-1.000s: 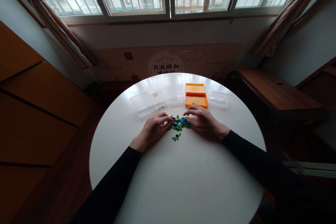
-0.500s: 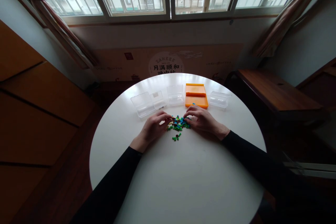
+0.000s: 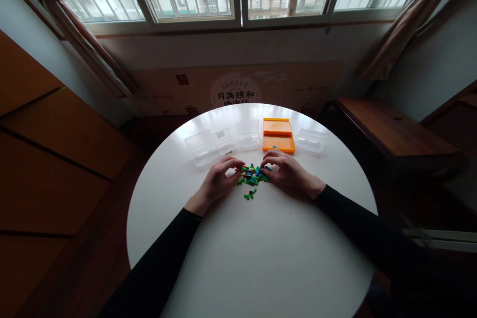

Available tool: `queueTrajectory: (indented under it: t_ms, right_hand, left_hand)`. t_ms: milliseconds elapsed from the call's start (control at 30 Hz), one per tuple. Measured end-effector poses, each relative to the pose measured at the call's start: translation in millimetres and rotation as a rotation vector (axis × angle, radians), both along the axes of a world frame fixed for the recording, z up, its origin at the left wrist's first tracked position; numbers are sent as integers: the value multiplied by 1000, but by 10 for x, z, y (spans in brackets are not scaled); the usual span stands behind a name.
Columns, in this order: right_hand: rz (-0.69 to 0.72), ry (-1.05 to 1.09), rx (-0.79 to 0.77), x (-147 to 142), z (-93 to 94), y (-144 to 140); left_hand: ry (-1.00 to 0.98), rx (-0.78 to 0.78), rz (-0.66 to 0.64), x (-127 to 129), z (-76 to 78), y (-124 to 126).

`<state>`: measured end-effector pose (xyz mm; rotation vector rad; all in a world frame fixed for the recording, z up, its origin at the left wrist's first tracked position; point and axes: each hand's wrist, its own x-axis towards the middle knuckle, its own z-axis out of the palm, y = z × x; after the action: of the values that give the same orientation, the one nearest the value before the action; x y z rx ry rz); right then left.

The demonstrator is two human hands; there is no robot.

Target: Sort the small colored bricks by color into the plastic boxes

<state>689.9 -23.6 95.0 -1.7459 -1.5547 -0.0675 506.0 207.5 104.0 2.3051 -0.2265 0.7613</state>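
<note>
The pile of small bricks (image 3: 253, 175) lies between both hands on the worktop (image 3: 261, 248). Left hand (image 3: 219, 179) and right hand (image 3: 285, 169) flank it equally close, fingers curled at its edges; whether either grips a brick cannot be determined.

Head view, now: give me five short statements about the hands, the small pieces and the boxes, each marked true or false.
1. Both hands, left hand and right hand, rest at the pile of small coloured pieces. True.
2. The orange box lies among clear boxes. True.
3. The pieces lie on a dark square table. False: the table is white and round.
4. The left hand holds the orange box. False: it is at the pile, apart from that box.
5. Both sleeves are black. True.
</note>
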Motion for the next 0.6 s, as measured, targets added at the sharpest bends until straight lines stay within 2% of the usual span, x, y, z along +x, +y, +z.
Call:
queueTrajectory:
  t_ms: [600]
  right_hand:
    - [39, 10, 30, 2, 4, 4]
  left_hand:
    - [25, -25, -25, -3, -22, 7]
